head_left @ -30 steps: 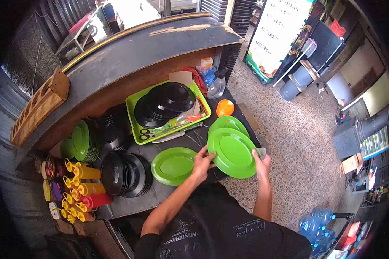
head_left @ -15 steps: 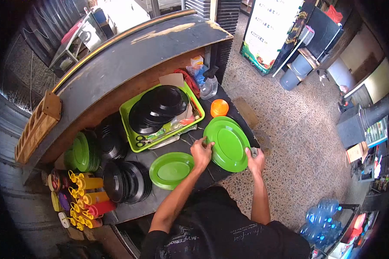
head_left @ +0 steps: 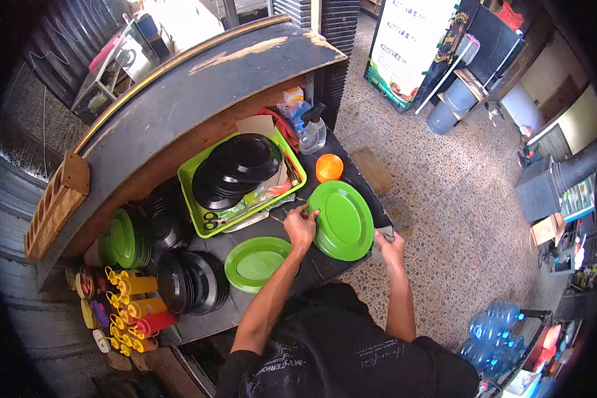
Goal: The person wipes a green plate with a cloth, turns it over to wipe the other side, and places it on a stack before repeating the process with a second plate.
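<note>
My left hand point(head_left: 300, 227) is closed on the left rim of a green oval plate point(head_left: 341, 219), which lies over the right end of the dark table. My right hand point(head_left: 390, 247) is closed at the plate's lower right, around a small greyish cloth-like piece point(head_left: 384, 232); its exact kind is hard to make out. A second green oval plate point(head_left: 255, 264) lies on the table beside my left forearm. An orange round container point(head_left: 329, 167) stands just behind the held plate.
A lime-green tray point(head_left: 209, 233) holds black plates point(head_left: 247, 158), scissors and cutlery. Black plates point(head_left: 205, 282) and green plates point(head_left: 129, 239) are stacked on the left, near several sauce bottles point(head_left: 138, 285). A spray bottle point(head_left: 313, 136) stands at the back; a raised counter point(head_left: 199, 83) lies beyond.
My right hand has come off the plate's right rim and sits slightly lower, with the greyish piece in its fingers. My left hand keeps its hold; the view has shifted slightly.
</note>
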The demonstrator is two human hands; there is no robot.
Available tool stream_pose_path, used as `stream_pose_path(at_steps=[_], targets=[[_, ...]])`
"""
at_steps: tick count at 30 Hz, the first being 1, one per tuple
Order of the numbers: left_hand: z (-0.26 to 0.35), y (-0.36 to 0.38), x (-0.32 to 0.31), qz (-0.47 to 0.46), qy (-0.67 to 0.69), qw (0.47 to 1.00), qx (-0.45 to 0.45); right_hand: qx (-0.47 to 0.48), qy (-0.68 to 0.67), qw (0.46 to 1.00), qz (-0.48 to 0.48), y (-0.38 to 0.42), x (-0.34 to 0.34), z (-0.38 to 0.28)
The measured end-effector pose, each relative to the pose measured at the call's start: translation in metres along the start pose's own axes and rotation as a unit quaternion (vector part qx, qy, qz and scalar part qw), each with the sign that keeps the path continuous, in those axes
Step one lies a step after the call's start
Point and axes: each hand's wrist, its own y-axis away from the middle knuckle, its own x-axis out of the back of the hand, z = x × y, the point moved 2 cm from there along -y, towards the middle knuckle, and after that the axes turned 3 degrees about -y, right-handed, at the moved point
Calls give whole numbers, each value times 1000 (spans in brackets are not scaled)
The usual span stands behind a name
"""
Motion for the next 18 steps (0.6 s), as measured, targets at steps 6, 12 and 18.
stream_pose_path(at_steps=[6, 12, 18], targets=[[-6, -4, -4, 0, -2, 1000, 22, -94, -54, 994, 19, 7, 39, -9], [-2, -2, -3, -10, 2, 1000, 24, -179, -215, 959, 47, -12, 57, -7], [-3, 4, 2, 13, 34, 998, 49, -118, -322, 938, -47, -13, 14, -40]])
